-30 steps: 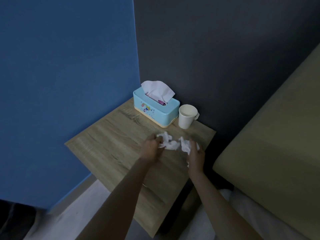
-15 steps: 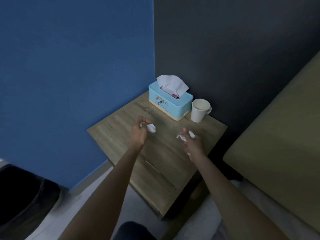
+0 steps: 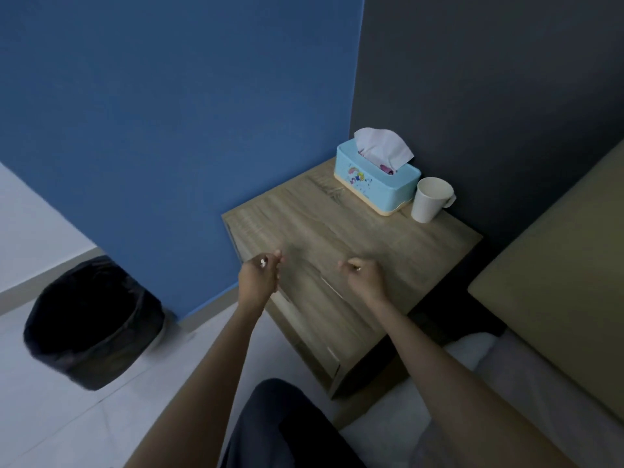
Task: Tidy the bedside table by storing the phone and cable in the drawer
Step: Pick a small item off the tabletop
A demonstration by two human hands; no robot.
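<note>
The phone and cable are not seen on the tabletop (image 3: 337, 231); their place cannot be told. A white scrap (image 3: 262, 262) is gripped in the curled left hand (image 3: 258, 276), another in the right hand (image 3: 364, 276), above the tabletop's front. Both are best kept balled and dropped in the bin (image 3: 91, 319) left of the tabletop before the drawer (image 3: 297, 329) is opened.

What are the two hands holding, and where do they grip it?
Each fist encloses a small white wad, probably tissue: left hand, right hand; only specks show.

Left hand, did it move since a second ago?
Yes. The left hand has drawn away from the light blue plastic tissue box, out to the wooden bedside table's left edge.
</note>
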